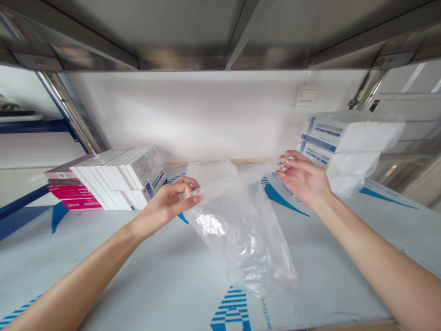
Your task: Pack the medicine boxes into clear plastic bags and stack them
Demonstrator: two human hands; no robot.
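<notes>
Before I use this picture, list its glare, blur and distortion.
All in the head view: bright glare on the bag; small print on the wrapped boxes too blurred to read; wide-angle stretch toward the edges, as on the shelf overhead.

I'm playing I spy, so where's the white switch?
In the head view, the switch is on the wall, right of centre, above the right hand and near the top left corner of the wrapped boxes.
</notes>
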